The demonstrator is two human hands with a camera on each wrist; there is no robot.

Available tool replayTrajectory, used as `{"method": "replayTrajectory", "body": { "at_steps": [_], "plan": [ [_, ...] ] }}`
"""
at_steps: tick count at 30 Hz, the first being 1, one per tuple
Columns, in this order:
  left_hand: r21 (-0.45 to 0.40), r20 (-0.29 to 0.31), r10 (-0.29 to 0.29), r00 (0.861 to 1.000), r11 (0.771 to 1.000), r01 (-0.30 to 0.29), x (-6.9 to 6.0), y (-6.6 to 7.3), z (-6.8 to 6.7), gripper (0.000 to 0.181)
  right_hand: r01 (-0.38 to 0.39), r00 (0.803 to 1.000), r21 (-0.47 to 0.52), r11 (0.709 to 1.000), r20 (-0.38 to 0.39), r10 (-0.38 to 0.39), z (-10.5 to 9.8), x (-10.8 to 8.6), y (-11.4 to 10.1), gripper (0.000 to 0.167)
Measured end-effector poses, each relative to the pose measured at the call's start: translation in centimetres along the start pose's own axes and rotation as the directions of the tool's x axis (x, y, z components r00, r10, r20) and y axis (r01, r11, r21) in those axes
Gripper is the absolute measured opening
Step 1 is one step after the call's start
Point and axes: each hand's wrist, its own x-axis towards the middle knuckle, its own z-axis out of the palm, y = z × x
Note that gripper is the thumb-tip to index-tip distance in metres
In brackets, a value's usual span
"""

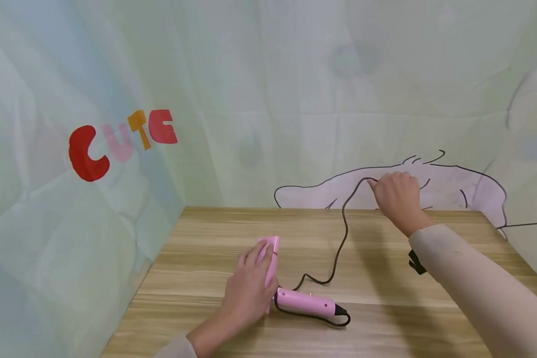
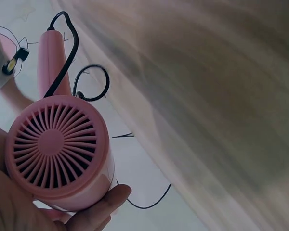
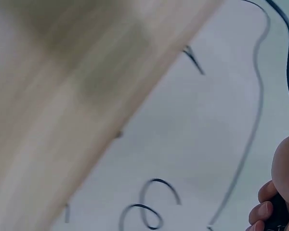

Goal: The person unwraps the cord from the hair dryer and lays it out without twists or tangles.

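Note:
A pink hair dryer [image 1: 306,302] lies on the wooden table, its handle pointing right. My left hand [image 1: 249,286] grips its barrel, with the fingers over the top. In the left wrist view, the slotted round air inlet [image 2: 51,141] faces the camera, and fingers and thumb curl round the casing. The black cord [image 1: 345,226] loops from the handle's end, runs along the table and rises to my right hand [image 1: 397,196], raised near the far edge. Those fingers curl round a black piece [image 3: 278,214] at the cord's end, probably the plug, mostly hidden by the hand.
The wooden table [image 1: 197,263] extends to a printed fabric backdrop [image 1: 295,99] behind and at the left. Coloured letters [image 1: 89,153] and line drawings mark the fabric. A black device [image 1: 416,262] is worn at the right wrist.

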Motion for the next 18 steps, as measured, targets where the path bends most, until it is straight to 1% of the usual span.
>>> {"method": "replayTrajectory", "body": {
  "at_steps": [4,7,10,13,14,16,18],
  "plan": [
    [0.002,0.025,0.005,1.000,1.000,-0.005,-0.2,-0.2,0.6,0.062,-0.068,0.998,0.039,0.997,0.005,0.068,-3.5,1.9,0.2,0.064],
    [0.005,0.026,0.006,1.000,1.000,-0.006,0.0,-0.5,1.0,0.062,-0.121,0.991,0.089,0.989,-0.053,0.126,-5.9,2.6,0.5,0.064],
    [0.015,0.022,-0.007,1.000,1.000,0.007,0.6,-1.1,1.3,0.063,-0.127,0.976,0.110,0.986,-0.163,0.144,-7.9,2.3,0.8,0.065],
    [0.031,0.029,-0.046,0.999,0.999,0.045,1.3,-2.2,1.4,0.065,-0.103,0.952,0.135,0.986,-0.272,0.137,-9.7,1.2,0.9,0.063],
    [0.034,0.031,-0.058,0.998,0.998,0.057,1.6,-2.6,1.5,0.065,-0.084,0.940,0.143,0.986,-0.317,0.126,-10.2,0.7,1.0,0.062],
    [0.042,0.033,-0.082,0.996,0.996,0.081,2.1,-3.6,1.6,0.065,-0.057,0.916,0.175,0.983,-0.382,0.121,-11.1,-0.5,1.0,0.061],
    [0.035,0.037,-0.115,0.993,0.993,0.114,2.5,-4.5,1.8,0.066,-0.022,0.888,0.198,0.980,-0.447,0.110,-12.0,-1.8,1.0,0.060]
  ]
}}
